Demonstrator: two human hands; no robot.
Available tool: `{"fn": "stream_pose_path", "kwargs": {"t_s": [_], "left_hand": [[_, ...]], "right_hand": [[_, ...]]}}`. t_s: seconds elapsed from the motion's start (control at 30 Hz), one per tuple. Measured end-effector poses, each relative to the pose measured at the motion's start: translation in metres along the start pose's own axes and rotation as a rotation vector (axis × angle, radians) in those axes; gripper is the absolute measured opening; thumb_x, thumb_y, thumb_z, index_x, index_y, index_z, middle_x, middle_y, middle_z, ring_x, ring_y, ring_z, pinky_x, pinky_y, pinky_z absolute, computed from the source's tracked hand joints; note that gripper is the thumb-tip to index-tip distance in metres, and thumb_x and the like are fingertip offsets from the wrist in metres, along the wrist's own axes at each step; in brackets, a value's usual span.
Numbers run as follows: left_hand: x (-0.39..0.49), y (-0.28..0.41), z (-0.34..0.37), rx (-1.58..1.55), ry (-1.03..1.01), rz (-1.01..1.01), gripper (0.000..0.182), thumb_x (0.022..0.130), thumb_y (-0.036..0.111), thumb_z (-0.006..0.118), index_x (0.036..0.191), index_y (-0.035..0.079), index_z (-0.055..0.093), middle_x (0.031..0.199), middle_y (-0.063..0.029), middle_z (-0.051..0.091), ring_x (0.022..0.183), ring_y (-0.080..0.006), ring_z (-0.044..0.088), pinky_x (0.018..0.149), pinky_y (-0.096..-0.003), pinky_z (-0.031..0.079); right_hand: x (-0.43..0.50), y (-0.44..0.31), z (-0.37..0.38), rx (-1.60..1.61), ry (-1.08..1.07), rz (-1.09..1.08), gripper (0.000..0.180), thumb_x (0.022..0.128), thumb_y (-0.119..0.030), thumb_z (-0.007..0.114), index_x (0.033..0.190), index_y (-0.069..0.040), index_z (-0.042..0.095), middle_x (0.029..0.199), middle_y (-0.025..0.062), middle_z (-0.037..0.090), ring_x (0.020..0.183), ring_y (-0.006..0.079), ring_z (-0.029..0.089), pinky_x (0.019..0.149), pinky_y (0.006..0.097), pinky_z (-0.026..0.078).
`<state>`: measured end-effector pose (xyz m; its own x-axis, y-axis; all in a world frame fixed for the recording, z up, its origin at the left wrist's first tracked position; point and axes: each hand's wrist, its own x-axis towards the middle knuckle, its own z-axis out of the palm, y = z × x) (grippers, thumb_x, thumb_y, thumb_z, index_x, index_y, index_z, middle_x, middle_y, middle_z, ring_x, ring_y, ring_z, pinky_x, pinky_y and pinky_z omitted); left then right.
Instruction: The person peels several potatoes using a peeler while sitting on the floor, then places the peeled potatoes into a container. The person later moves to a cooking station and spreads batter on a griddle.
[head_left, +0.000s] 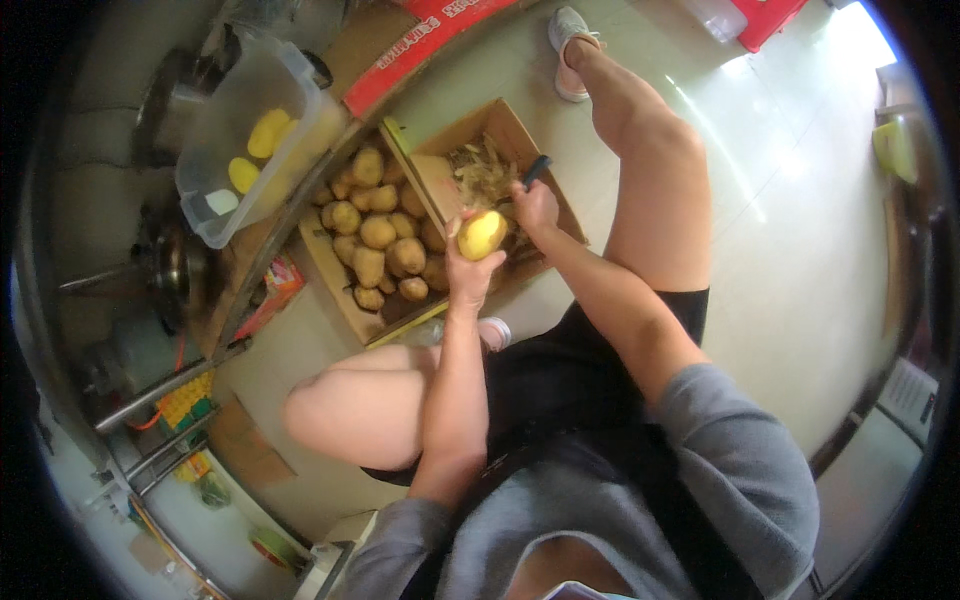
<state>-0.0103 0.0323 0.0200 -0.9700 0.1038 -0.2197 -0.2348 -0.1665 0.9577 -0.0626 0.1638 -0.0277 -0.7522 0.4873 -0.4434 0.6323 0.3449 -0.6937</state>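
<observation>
My left hand (471, 271) grips a partly peeled potato (481, 235), its bare yellow flesh facing up. Just to the right, my right hand (534, 204) is closed around a tool with a dark handle (537, 171); its working end is hidden, so its kind cannot be told. Below both hands is a cardboard box (521, 129) holding a heap of potato peelings (480, 174). Adjoining it on the left, another cardboard box (330, 300) holds many unpeeled brown potatoes (377, 232). Peeled yellow potatoes (268, 133) lie in a translucent plastic tub (217, 150) at upper left.
A metal rack rail (281, 232) runs beside the tub. Red-printed cardboard (409, 56) lies at the top. My legs flank the boxes, with one shoe (568, 56) on the tiled floor (780, 247). A red plastic object (766, 21) stands at upper right.
</observation>
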Motion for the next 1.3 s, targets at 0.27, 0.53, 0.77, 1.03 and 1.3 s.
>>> {"fn": "stream_pose_path", "kwargs": {"t_s": [0.27, 0.53, 0.77, 1.03, 1.3], "left_hand": [[0.009, -0.006, -0.010, -0.147, 0.089, -0.201, 0.047, 0.071, -0.007, 0.061, 0.114, 0.005, 0.046, 0.106, -0.0047, 0.053, 0.094, -0.0147, 0.056, 0.078, -0.0273, 0.050], [0.002, -0.008, -0.002, -0.014, 0.133, -0.145, 0.053, 0.068, -0.010, 0.059, 0.117, 0.005, 0.044, 0.108, -0.0050, 0.052, 0.096, -0.0165, 0.055, 0.077, -0.0281, 0.051], [0.005, 0.004, -0.002, 0.038, 0.080, -0.133, 0.057, 0.065, -0.006, 0.064, 0.117, 0.004, 0.044, 0.106, -0.0050, 0.053, 0.094, -0.0155, 0.054, 0.076, -0.0269, 0.048], [0.008, 0.006, -0.014, -0.414, 0.021, -0.359, 0.040, 0.082, 0.015, 0.057, 0.119, 0.005, 0.043, 0.107, -0.0096, 0.054, 0.090, -0.0239, 0.059, 0.070, -0.0343, 0.056], [0.012, 0.003, -0.036, -0.695, -0.136, -0.505, 0.046, 0.088, 0.047, 0.039, 0.108, 0.008, 0.051, 0.091, -0.0092, 0.062, 0.075, -0.0217, 0.061, 0.046, -0.0273, 0.044]], "right_hand": [[-0.052, -0.037, 0.000, 0.492, -0.012, -0.215, 0.038, 0.086, -0.037, 0.055, 0.079, 0.000, 0.054, 0.063, 0.0143, 0.055, 0.059, 0.0257, 0.052, 0.060, 0.0360, 0.042], [-0.016, -0.020, -0.002, 0.166, 0.128, -0.152, 0.035, 0.086, -0.035, 0.054, 0.076, -0.001, 0.053, 0.066, 0.0195, 0.057, 0.065, 0.0377, 0.056, 0.063, 0.0431, 0.043], [-0.041, -0.027, 0.004, 0.294, -0.008, -0.189, 0.036, 0.086, -0.036, 0.055, 0.082, 0.000, 0.055, 0.073, 0.0214, 0.058, 0.067, 0.0365, 0.054, 0.065, 0.0409, 0.043], [-0.015, -0.019, -0.004, 0.488, 0.089, -0.082, 0.041, 0.088, -0.037, 0.051, 0.083, 0.003, 0.055, 0.063, 0.0125, 0.053, 0.062, 0.0229, 0.051, 0.063, 0.0361, 0.041], [-0.030, -0.044, -0.024, 0.652, -0.462, -0.057, 0.034, 0.086, -0.035, 0.055, 0.082, -0.001, 0.056, 0.067, -0.0021, 0.048, 0.062, 0.0068, 0.040, 0.057, 0.0235, 0.035]]}}
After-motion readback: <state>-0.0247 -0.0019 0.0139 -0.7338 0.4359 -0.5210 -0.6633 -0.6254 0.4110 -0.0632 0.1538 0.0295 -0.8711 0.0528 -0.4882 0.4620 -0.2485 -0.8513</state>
